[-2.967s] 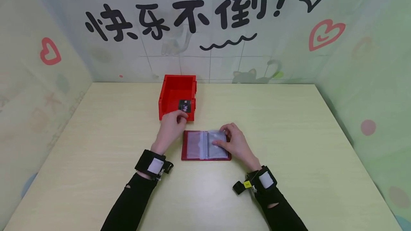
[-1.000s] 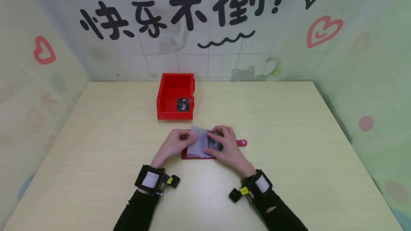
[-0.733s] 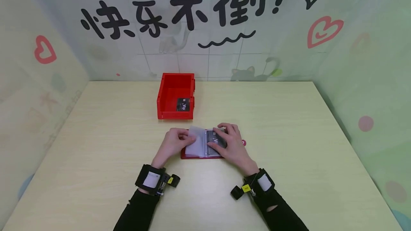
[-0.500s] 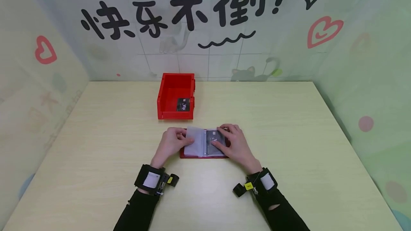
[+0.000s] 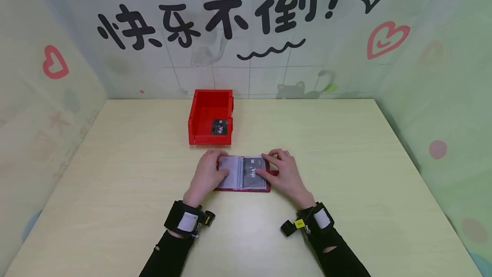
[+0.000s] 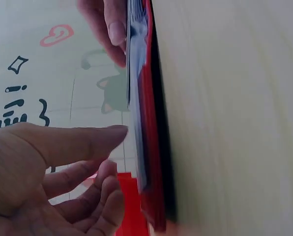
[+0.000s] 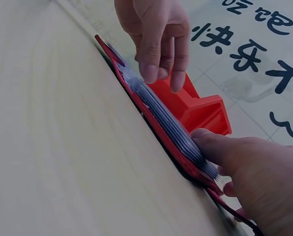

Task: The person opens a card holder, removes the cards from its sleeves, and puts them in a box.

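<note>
- Two hands: one left hand (image 5: 207, 173), one right hand (image 5: 287, 175)
- One red card holder (image 5: 232, 179)
- Two black Vip cards (image 5: 250, 179)
- One red bin (image 5: 209, 139)
- Two black wristbands (image 5: 177, 215)
- One tabletop (image 5: 127, 161)
- Two bold pink hearts (image 5: 48, 63), upper left and upper right of the frame
</note>
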`<state>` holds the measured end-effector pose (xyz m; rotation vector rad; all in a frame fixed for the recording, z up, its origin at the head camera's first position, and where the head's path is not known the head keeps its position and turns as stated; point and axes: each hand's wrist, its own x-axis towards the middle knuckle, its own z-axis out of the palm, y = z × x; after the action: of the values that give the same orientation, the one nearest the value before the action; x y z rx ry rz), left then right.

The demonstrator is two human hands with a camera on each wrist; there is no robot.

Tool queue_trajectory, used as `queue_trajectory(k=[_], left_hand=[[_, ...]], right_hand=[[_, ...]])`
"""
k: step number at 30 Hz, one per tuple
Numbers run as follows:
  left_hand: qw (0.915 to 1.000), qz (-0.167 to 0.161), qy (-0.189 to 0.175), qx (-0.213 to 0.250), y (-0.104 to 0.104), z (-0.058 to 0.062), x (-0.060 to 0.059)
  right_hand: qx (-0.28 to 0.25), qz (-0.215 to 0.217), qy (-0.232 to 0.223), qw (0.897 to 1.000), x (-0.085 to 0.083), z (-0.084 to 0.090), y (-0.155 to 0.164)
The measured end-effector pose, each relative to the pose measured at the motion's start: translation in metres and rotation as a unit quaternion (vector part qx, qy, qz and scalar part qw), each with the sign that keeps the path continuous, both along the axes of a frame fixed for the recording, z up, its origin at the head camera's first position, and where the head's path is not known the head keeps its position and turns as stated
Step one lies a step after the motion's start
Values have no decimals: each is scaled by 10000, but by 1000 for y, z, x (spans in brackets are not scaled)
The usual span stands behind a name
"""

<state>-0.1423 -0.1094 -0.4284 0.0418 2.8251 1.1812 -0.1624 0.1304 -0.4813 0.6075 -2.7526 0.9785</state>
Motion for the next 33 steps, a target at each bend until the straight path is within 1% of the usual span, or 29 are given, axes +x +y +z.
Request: queue_trajectory(k=[3,6,14,23,27,33], left_hand=[[9987,-431,22,252,12,-1,1],[9975,-579,-81,408,19,-5,1],[9970,-497,-291,526,21,-9,0],[9957,-458,-582,561,21,-8,-3],[9961,-449,-549,521,22,-8,-3],[9972,-457,-441,407,24,-12,-3]], right_hand=[[-25,45,23,10000,0,1,0],[-20,114,46,9999,0,1,-1],[12,28,-117,9999,1,1,-2],[83,-44,-183,9998,2,1,-1],[128,-51,-213,9997,1,1,-1],[145,-35,-241,9996,1,1,-2]])
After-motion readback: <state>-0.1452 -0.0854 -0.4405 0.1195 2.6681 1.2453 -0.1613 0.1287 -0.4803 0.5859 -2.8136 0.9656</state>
